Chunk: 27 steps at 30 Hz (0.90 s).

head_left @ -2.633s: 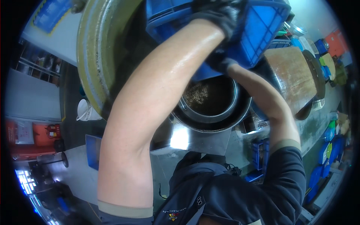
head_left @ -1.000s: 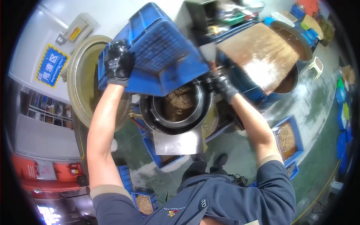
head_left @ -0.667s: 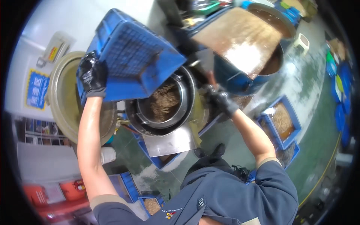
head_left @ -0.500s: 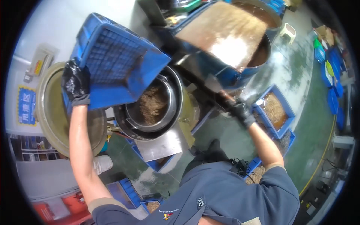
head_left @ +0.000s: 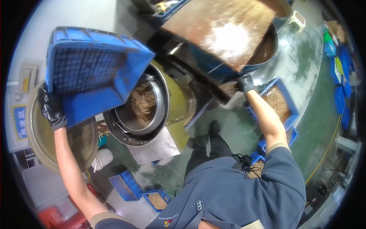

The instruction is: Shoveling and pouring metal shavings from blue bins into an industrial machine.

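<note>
My left hand (head_left: 50, 107), in a black glove, grips the rim of a blue plastic crate (head_left: 103, 91). The crate is tipped on its side, its inside facing me, with its right end over a round metal drum (head_left: 160, 97). Inside the drum lies a heap of brown crumbly material (head_left: 143, 102). My right hand (head_left: 245, 83), also gloved in black, is by the near corner of a wide brown board (head_left: 213, 26) laid over a blue vat (head_left: 207, 63). Its fingers are curled; what they hold, if anything, cannot be made out.
The drum's round lid (head_left: 34, 129) stands swung aside at the left. A metal plate (head_left: 154, 147) slopes below the drum. Blue crates with brown material (head_left: 276, 101) stand at the right, and another blue crate (head_left: 127, 185) is at lower left. A small stool (head_left: 297, 21) stands far right.
The crate and my left hand have shifted left and slightly down in the picture. My right hand has moved up to the board's corner; the blade-like tool with a brownish handle seen there earlier no longer shows.
</note>
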Each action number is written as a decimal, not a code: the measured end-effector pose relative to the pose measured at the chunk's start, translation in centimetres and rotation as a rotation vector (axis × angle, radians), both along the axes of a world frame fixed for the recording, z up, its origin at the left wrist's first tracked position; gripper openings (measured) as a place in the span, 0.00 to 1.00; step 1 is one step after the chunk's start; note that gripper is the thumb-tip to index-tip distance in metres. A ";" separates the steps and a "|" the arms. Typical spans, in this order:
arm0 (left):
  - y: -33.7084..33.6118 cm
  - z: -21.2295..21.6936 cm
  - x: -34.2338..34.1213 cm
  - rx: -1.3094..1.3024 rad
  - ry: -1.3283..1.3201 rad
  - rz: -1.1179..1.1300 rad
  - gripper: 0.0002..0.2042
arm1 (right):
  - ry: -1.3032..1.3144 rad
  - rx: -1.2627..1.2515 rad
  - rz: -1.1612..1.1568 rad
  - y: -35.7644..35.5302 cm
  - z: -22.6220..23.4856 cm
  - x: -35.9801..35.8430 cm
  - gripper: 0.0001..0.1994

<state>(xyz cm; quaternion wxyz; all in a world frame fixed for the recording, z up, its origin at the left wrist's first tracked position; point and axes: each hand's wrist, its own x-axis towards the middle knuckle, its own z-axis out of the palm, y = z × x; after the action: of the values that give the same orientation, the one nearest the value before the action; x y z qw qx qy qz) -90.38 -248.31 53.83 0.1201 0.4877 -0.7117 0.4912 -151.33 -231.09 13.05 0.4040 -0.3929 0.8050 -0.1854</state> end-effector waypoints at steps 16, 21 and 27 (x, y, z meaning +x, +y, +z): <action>2.4 -0.3 1.7 0.059 0.077 0.147 0.15 | -0.194 0.113 -0.104 -1.3 0.7 2.6 0.13; 7.2 -1.9 -1.8 0.035 -0.002 0.021 0.20 | 0.431 -0.211 0.247 1.6 -7.2 1.1 0.29; 26.8 -11.5 -1.9 0.405 0.287 -0.263 0.29 | -1.579 0.034 0.173 8.6 16.3 20.8 0.16</action>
<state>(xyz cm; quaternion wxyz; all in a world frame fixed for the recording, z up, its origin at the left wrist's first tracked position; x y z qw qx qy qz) -92.27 -221.55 42.29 0.1823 0.4696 -0.8284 0.2449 -130.56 -222.48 29.35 0.8742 -0.2004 0.2501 -0.3647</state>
